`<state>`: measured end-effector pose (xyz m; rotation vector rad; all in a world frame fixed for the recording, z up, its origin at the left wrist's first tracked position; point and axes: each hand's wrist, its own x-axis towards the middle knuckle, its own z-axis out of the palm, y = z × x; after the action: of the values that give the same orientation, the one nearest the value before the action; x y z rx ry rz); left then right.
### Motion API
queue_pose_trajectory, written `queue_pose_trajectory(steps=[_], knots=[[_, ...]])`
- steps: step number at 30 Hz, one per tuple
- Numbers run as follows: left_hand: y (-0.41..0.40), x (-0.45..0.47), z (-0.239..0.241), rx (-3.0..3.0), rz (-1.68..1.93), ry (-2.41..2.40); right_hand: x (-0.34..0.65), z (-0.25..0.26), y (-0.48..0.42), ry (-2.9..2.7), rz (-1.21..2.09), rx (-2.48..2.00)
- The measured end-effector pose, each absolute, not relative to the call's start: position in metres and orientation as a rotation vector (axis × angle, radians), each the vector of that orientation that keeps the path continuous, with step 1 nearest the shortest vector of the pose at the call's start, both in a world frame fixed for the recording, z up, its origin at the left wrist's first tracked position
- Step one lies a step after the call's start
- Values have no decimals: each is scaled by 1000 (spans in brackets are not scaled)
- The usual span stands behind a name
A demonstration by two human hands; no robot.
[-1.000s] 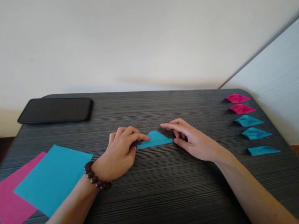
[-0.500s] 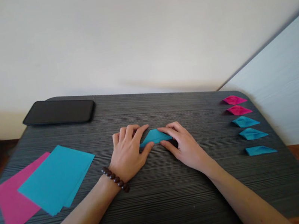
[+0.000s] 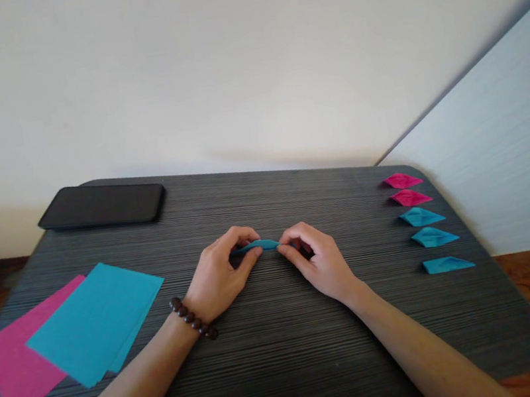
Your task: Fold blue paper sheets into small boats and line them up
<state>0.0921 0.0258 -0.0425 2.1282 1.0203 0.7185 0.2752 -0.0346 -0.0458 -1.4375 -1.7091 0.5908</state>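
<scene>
A narrow piece of folded blue paper (image 3: 266, 244) spans the gap between my two hands over the middle of the table. My left hand (image 3: 220, 267), with a dark bead bracelet (image 3: 193, 318) at the wrist, pinches its left part between thumb and fingers. On the other side, my right hand (image 3: 319, 260) grips the right end with thumb and index finger. Both ends of the paper are partly hidden by my fingers.
Pink folded paper boats (image 3: 403, 180) and blue folded paper boats (image 3: 421, 216) form a column along the right edge. Blue sheets (image 3: 98, 322) overlap pink paper (image 3: 21, 358) at the left. A black tray-like slab (image 3: 102, 205) lies at the back left of the dark table (image 3: 292, 368).
The folded blue paper, lying flatter and showing a broad face before, now appears as a thin strip. My left fingers have curled from spread into a pinch around it.
</scene>
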Motion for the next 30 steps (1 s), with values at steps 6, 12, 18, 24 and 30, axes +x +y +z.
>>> queue_pose_trajectory(steps=[6, 12, 18, 24, 30], knots=[[25, 93, -45, 2257, 827, 879, 268, -46, -36, -1684, 591, -1315], [29, 89, -44, 2416, 914, 1037, 272, -48, -35, -1695, 637, -1285], [28, 85, -42, 2577, 938, 1017, 271, -50, -35, -1750, 583, -1311], [29, 83, -43, 2698, 947, 938, 268, -50, -37, -1799, 494, -1340], [25, 86, -40, 2770, 847, 825, 266, -50, -36, -1745, 523, -1342]])
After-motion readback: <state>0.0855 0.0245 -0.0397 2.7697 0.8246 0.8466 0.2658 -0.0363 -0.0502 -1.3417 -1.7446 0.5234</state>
